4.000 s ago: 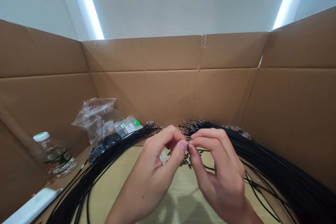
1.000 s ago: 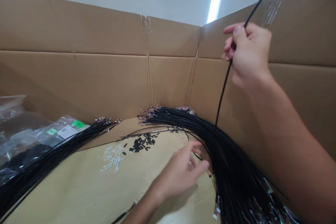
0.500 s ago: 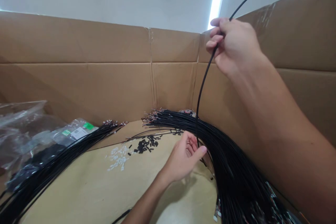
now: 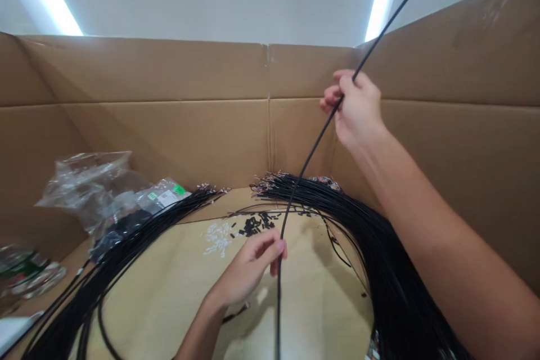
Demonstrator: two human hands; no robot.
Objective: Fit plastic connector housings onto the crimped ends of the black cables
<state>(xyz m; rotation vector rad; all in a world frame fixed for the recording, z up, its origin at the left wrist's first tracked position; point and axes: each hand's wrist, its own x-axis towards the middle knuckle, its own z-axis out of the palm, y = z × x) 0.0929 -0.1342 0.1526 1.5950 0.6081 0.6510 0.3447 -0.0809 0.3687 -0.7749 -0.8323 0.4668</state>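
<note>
Bundle (image 4: pixel 392 270) lies below the right hand (image 4: pixel 358 109); cable (image 4: pixel 314 149) should be kept clear of it. Right hand closed around the cable, left hand (image 4: pixel 253 264) pinching it lower. Advised: light grip, no kinks, black pieces (image 4: pixel 253 226) beyond the left hand undisturbed. Cable bowed half a second ago; now nearly straight between hands.
</note>
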